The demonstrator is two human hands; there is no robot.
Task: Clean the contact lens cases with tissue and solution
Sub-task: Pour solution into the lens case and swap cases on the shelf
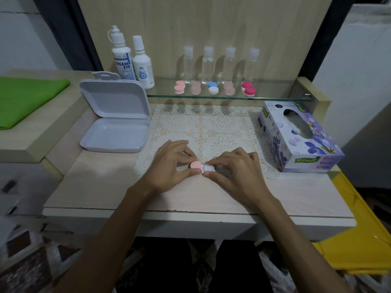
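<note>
A contact lens case with one pink cap (195,165) and one white cap (208,168) is held just above the lace mat (211,125) near the table's front. My left hand (171,163) pinches the pink cap between thumb and fingers. My right hand (234,172) pinches the white cap the same way. Several more lens cases (213,88) sit in a row on the glass shelf (275,89). Two solution bottles (133,62) stand at the shelf's left end. A tissue box (296,138) lies at the right.
An open white plastic box (115,123) lies left of the mat. Several clear empty bottles (208,64) stand behind the cases on the shelf. A green cloth (25,100) lies on the raised ledge at far left. A yellow object (359,229) sits below the table's right edge.
</note>
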